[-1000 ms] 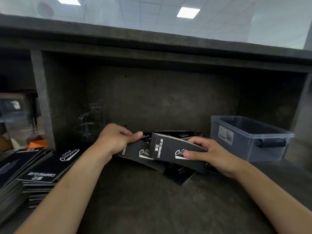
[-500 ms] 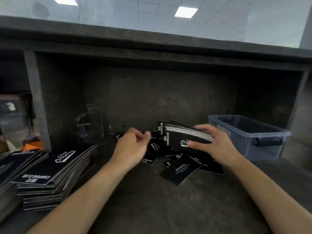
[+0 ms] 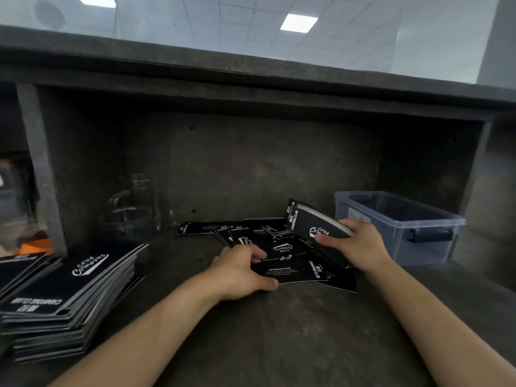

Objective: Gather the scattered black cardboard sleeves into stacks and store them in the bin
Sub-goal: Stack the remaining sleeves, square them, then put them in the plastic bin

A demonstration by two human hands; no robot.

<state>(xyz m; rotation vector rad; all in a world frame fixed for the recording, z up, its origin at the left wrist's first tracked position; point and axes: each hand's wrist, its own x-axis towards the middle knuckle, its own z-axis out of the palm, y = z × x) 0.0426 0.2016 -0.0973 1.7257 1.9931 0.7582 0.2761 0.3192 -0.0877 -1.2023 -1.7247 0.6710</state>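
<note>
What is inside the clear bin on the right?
No sleeves show in the clear bin; its interior looks dark and bare. The right hand, gripping a stack of sleeves, covers its lower left wall.

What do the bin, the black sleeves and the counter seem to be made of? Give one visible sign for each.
Bin: clear, faintly frosted plastic, probably; its far wall shows through the near one.
Sleeves: thin card, matte black with white print; pale cut edges show in the held stack.
Counter: concrete or stone, dull grey and mottled; cannot tell which.
</note>
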